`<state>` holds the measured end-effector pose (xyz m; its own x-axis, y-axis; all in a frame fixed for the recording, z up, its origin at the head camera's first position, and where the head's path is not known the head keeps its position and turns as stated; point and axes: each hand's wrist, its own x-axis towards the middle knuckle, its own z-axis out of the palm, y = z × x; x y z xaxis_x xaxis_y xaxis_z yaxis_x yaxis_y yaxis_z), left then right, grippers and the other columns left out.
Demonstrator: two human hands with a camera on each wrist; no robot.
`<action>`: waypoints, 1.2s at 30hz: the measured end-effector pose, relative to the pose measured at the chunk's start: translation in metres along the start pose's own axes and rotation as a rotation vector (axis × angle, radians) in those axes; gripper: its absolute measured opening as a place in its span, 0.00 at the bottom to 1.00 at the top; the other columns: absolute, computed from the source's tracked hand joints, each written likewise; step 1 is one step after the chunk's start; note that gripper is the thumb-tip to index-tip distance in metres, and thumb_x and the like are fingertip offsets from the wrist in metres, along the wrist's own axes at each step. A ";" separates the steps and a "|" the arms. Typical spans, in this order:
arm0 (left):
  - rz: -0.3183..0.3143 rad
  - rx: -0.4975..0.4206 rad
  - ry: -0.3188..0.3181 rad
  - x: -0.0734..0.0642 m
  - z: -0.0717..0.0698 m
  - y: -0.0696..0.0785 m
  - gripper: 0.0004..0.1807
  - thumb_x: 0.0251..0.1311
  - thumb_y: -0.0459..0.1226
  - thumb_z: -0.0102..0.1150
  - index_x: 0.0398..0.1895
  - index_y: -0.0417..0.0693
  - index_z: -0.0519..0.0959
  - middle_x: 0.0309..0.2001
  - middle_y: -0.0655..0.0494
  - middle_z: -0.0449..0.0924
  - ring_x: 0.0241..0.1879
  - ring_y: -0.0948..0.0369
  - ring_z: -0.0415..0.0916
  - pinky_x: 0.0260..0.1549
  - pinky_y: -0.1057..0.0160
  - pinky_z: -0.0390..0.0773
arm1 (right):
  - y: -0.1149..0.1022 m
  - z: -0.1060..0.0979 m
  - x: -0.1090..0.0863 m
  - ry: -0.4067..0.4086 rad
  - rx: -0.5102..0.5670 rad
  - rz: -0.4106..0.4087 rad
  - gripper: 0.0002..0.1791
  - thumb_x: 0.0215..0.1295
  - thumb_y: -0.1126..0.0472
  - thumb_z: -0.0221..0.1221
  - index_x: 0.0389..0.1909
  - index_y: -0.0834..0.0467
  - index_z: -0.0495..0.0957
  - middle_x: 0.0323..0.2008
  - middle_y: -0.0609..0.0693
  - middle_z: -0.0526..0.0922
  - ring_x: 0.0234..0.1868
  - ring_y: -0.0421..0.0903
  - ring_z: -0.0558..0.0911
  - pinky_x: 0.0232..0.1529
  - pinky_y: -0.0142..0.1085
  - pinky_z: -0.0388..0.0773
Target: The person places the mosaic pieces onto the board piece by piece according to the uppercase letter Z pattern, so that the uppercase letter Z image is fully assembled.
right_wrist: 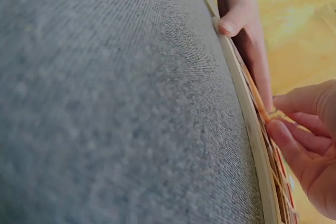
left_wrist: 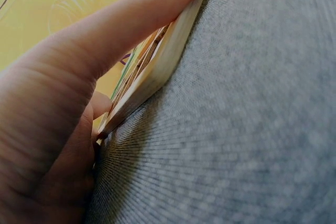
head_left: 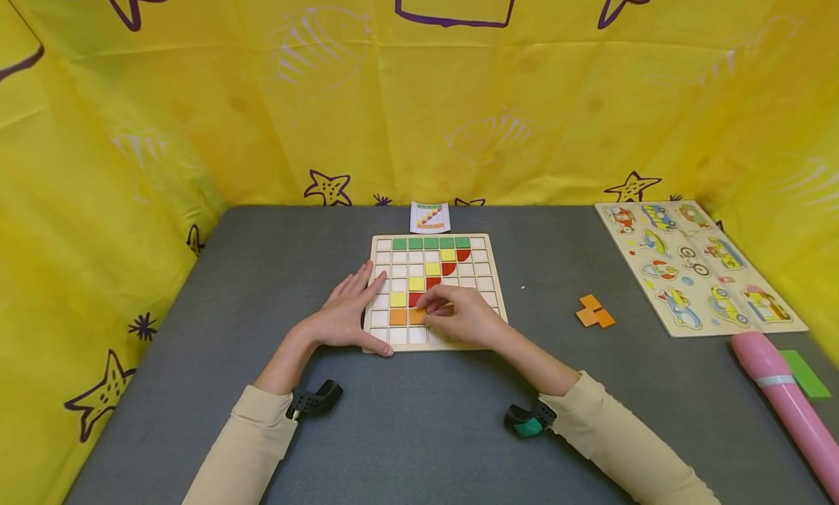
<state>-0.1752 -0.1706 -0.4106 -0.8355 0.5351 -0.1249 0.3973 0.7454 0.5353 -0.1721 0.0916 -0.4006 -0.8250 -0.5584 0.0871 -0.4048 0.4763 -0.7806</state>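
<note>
A wooden grid board (head_left: 486, 251) lies flat on the table, with green, yellow, red and orange tiles set in its squares. My left hand (head_left: 343, 317) lies spread along the board's left side, its thumb on the front left corner. In the left wrist view that thumb (left_wrist: 142, 11) rests over the wooden rim (left_wrist: 173, 51). My right hand (head_left: 464, 317) is above the lower middle of the board and pinches an orange square tile (head_left: 416, 317) at its edge. Beside it sits another orange tile (head_left: 398, 317). The right hand hides several squares behind it.
A small pattern card (head_left: 430, 218) stands behind the board. Several loose orange tiles (head_left: 590, 315) lie to the right. Further right are a picture puzzle board (head_left: 698, 272), a pink cylinder (head_left: 786, 396) and a green flat piece (head_left: 805, 374). A yellow cloth (head_left: 406, 111) hangs around the table.
</note>
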 end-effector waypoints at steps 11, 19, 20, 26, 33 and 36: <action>0.021 0.001 0.009 0.000 0.002 -0.001 0.73 0.36 0.66 0.73 0.78 0.42 0.42 0.77 0.41 0.26 0.76 0.49 0.26 0.69 0.44 0.35 | 0.007 -0.014 -0.014 0.010 0.108 0.013 0.09 0.66 0.65 0.62 0.46 0.58 0.83 0.41 0.48 0.85 0.43 0.41 0.82 0.48 0.36 0.78; 0.018 -0.005 0.005 0.000 0.002 -0.003 0.73 0.37 0.66 0.73 0.78 0.43 0.41 0.77 0.43 0.25 0.76 0.50 0.25 0.69 0.44 0.36 | 0.024 -0.048 -0.041 0.054 0.040 0.095 0.08 0.66 0.62 0.62 0.45 0.57 0.83 0.35 0.48 0.83 0.38 0.45 0.78 0.43 0.36 0.76; 0.016 -0.007 0.004 0.000 0.001 -0.003 0.73 0.37 0.66 0.73 0.78 0.43 0.41 0.77 0.43 0.25 0.76 0.50 0.25 0.69 0.44 0.36 | 0.027 -0.053 -0.046 0.060 0.021 0.101 0.08 0.66 0.62 0.62 0.44 0.57 0.83 0.35 0.47 0.83 0.38 0.45 0.77 0.42 0.36 0.76; 0.004 -0.010 -0.003 0.000 0.000 -0.003 0.73 0.37 0.66 0.73 0.78 0.44 0.40 0.77 0.43 0.25 0.76 0.49 0.25 0.69 0.43 0.36 | 0.049 -0.080 -0.076 0.159 -0.161 0.118 0.06 0.65 0.64 0.62 0.41 0.56 0.83 0.33 0.44 0.82 0.35 0.42 0.77 0.39 0.35 0.77; -0.003 -0.009 -0.006 0.000 0.000 -0.003 0.73 0.37 0.66 0.73 0.78 0.45 0.40 0.77 0.43 0.24 0.76 0.50 0.25 0.69 0.43 0.36 | 0.063 -0.110 -0.110 0.247 -0.335 0.115 0.08 0.61 0.68 0.64 0.40 0.56 0.84 0.35 0.47 0.84 0.35 0.44 0.80 0.37 0.39 0.76; -0.001 -0.010 -0.005 0.000 0.000 -0.002 0.73 0.37 0.66 0.73 0.78 0.44 0.40 0.77 0.43 0.24 0.76 0.50 0.25 0.69 0.43 0.36 | 0.067 -0.122 -0.121 0.260 -0.390 0.099 0.10 0.58 0.69 0.65 0.41 0.57 0.83 0.39 0.51 0.83 0.38 0.48 0.79 0.39 0.43 0.74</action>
<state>-0.1758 -0.1720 -0.4119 -0.8337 0.5367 -0.1299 0.3928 0.7419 0.5434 -0.1474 0.2735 -0.3881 -0.9184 -0.3325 0.2145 -0.3957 0.7659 -0.5068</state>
